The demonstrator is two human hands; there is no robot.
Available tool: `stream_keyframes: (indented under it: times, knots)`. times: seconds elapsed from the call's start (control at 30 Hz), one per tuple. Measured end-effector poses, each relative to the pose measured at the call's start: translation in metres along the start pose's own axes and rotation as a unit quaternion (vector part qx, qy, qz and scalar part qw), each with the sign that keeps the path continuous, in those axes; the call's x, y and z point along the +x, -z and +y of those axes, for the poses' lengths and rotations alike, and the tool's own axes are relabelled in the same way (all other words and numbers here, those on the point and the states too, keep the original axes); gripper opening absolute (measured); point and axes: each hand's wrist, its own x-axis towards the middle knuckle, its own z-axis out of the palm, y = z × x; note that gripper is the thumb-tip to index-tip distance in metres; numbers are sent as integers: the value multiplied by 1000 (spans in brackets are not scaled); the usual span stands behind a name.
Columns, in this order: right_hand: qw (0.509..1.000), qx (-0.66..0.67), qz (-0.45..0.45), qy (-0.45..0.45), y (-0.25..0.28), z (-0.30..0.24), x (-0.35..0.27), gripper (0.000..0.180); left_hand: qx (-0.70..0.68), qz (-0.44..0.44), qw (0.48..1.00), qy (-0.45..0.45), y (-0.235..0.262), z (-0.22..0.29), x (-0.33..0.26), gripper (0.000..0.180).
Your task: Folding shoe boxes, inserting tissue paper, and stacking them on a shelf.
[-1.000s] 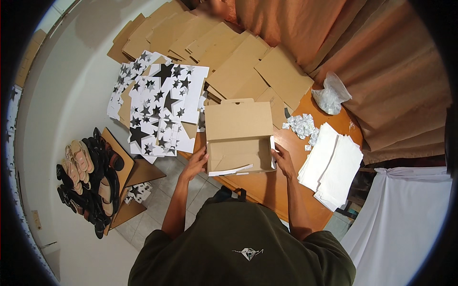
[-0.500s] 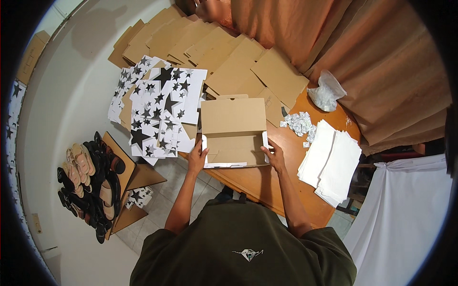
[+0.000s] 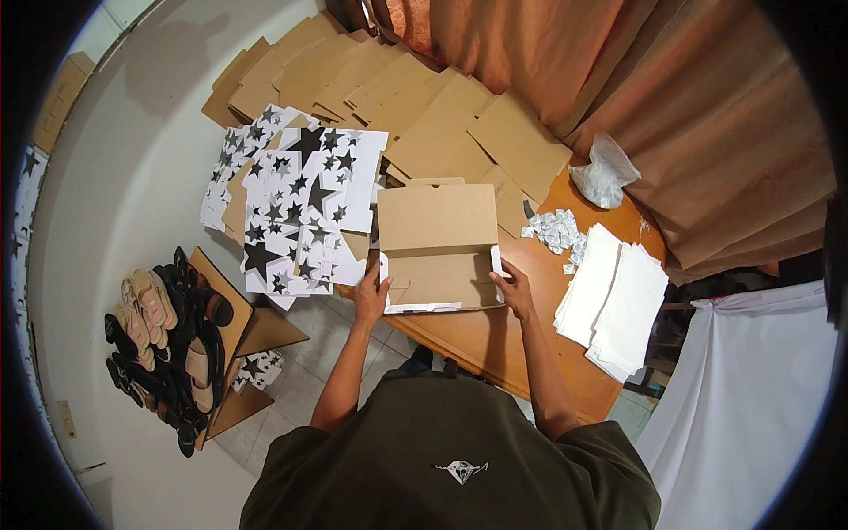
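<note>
As I clasp its ends with left grip [image 3: 371, 296] and right grip [image 3: 515, 293], one open box [image 3: 437, 216] sits between; one plastic bag [image 3: 605, 174] lies beyond.

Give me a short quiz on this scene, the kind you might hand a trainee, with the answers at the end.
1. Multiple choice: What do the left grip and right grip hold between them?
(a) a black shoe
(b) an open cardboard box
(c) a clear plastic bag

2. True or false: The white sheets lie to the right of the box.

3. Short answer: What shapes are printed on the white pieces to the left of the box?

Key: 1. b. 2. True. 3. Stars, dark and in several sizes.
</note>
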Motion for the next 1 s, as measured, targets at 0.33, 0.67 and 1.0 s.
stream_keyframes:
  times: [0.33, 0.67, 1.0]
  knots:
    - [999, -8, 8, 30, 4, 8, 5, 65, -17, -28, 999, 30, 3, -5, 4, 53]
    - [980, -93, 176, 2, 66, -15, -79, 70, -55, -4, 996, -64, -16, 137, -14, 41]
    - [932, -56, 359, -23, 182, 25, -192, 65, -122, -327, 934, -76, -202, 211, -52, 30]
